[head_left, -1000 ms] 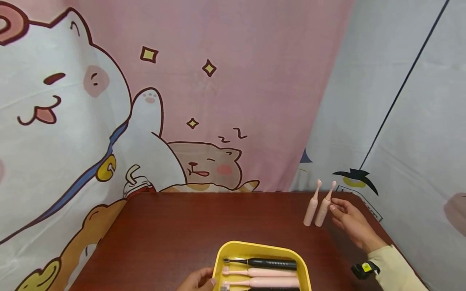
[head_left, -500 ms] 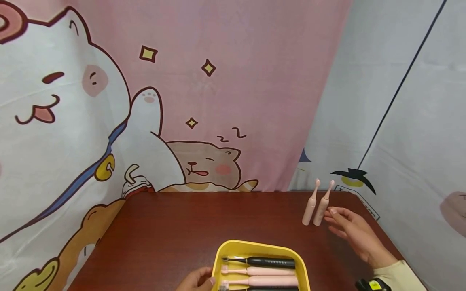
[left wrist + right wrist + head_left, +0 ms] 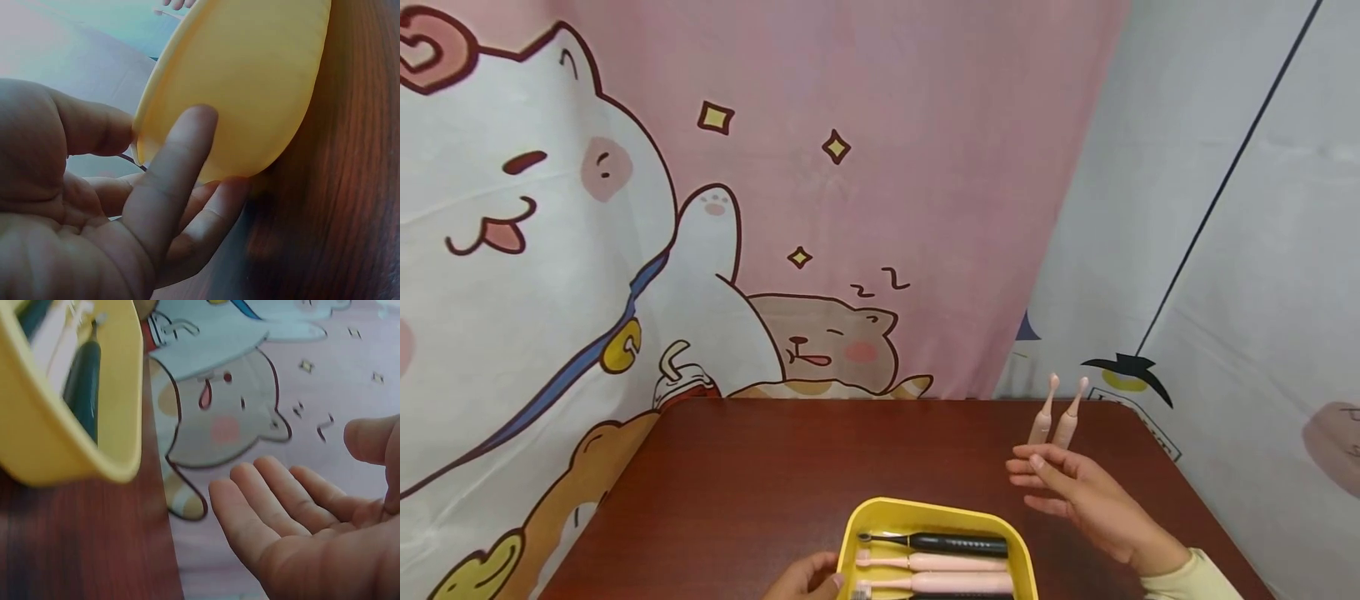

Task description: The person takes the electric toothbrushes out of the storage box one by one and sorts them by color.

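Near the front edge in the head view, a yellow bin [image 3: 1024, 554] holds electric toothbrushes lying side by side: a black one [image 3: 961, 544], two pink ones and another black one cut off by the frame. My left hand [image 3: 807, 578] grips the bin's left end, thumb and fingers at its rim and wall in the left wrist view. Two pink electric toothbrushes [image 3: 1041, 427] stand upright at the back right. In front of their lower parts, my right hand [image 3: 1086, 506] hovers with fingers extended and holds nothing; the right wrist view shows its bare palm.
Everything stands on a dark reddish-brown table [image 3: 760, 475]. A cartoon-printed cloth [image 3: 925, 208] hangs close behind its back edge, and pale cloth [image 3: 1262, 292] runs along the right side.
My right hand has drawn back from beside the right standing toothbrush, moving left and toward me. Both toothbrushes remain standing. The left hand stays on the bin.
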Action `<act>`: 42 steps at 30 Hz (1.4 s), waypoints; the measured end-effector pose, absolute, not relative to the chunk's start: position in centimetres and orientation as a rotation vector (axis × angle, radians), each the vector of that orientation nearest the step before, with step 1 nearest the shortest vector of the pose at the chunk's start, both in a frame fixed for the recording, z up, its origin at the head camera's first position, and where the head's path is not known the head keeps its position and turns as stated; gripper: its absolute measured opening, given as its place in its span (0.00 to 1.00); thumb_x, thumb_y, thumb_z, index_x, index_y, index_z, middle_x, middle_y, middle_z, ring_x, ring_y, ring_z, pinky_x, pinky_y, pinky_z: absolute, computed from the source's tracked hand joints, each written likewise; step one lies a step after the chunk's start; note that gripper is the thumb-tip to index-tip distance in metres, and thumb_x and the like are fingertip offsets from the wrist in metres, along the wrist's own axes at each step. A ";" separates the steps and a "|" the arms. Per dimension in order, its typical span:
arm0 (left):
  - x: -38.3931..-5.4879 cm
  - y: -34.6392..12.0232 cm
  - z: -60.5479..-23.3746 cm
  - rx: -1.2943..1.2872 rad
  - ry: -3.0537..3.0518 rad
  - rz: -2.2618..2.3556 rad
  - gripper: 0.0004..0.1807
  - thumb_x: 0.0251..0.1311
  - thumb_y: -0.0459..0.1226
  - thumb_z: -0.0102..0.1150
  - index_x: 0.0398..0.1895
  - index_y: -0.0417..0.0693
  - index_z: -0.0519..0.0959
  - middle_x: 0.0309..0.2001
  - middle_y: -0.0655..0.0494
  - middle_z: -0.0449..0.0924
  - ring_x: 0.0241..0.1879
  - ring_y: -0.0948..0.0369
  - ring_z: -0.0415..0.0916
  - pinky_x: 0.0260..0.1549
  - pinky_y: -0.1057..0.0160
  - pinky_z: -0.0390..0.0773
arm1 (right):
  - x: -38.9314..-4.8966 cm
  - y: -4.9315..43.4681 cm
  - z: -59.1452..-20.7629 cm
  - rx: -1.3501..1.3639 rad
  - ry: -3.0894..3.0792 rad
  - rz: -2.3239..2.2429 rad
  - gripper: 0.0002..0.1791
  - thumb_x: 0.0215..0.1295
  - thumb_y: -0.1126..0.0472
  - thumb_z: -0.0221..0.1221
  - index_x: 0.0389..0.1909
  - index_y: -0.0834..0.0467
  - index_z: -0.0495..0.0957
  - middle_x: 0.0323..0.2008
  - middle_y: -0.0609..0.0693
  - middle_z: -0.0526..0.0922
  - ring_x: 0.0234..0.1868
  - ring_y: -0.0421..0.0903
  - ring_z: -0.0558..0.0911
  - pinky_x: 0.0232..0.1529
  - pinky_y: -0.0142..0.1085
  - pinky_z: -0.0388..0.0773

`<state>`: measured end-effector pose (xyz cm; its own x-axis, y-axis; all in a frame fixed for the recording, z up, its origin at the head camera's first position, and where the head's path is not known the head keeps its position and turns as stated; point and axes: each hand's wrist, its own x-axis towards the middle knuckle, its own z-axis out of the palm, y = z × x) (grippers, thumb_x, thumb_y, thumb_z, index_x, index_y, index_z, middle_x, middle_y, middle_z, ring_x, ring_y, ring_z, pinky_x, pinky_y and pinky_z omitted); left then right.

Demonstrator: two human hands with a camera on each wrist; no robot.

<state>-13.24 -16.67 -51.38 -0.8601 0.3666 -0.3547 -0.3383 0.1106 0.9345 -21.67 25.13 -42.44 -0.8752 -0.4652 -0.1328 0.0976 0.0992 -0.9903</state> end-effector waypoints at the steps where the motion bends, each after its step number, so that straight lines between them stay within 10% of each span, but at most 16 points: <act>1: -13.2 -16.6 -51.5 0.026 1.890 1.797 0.25 0.72 0.38 0.51 0.61 0.24 0.68 0.45 0.48 0.83 0.44 0.56 0.81 0.43 0.55 0.83 | -21.5 24.6 -42.4 -0.371 1.963 -1.810 0.29 0.79 0.51 0.45 0.72 0.64 0.60 0.63 0.52 0.77 0.60 0.45 0.79 0.59 0.45 0.78; 11: -15.2 -18.1 -57.7 0.048 1.810 1.813 0.33 0.65 0.50 0.61 0.62 0.32 0.71 0.47 0.48 0.83 0.45 0.55 0.82 0.43 0.56 0.83 | -20.9 21.1 -43.4 -0.480 1.849 -1.693 0.26 0.79 0.50 0.45 0.68 0.64 0.66 0.59 0.59 0.78 0.61 0.54 0.79 0.59 0.51 0.77; 21: -13.3 -17.0 -52.2 0.104 1.887 1.833 0.25 0.72 0.38 0.52 0.61 0.22 0.68 0.46 0.46 0.83 0.44 0.55 0.82 0.43 0.56 0.83 | -20.3 17.9 -45.3 -0.475 1.770 -1.594 0.25 0.78 0.50 0.47 0.62 0.66 0.71 0.54 0.61 0.81 0.55 0.58 0.81 0.52 0.55 0.80; 42: -14.2 -17.6 -53.5 0.076 1.876 1.767 0.28 0.70 0.45 0.56 0.61 0.30 0.71 0.46 0.49 0.83 0.44 0.56 0.82 0.43 0.57 0.83 | -19.3 15.1 -48.2 -0.496 1.679 -1.499 0.25 0.76 0.49 0.51 0.56 0.68 0.75 0.49 0.61 0.84 0.50 0.50 0.84 0.48 0.44 0.83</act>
<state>-14.16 -17.61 -53.48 -0.8442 0.4053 -0.3509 -0.3260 0.1315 0.9362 -19.29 15.07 -48.16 -0.5925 -0.7448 -0.3071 0.2213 0.2160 -0.9510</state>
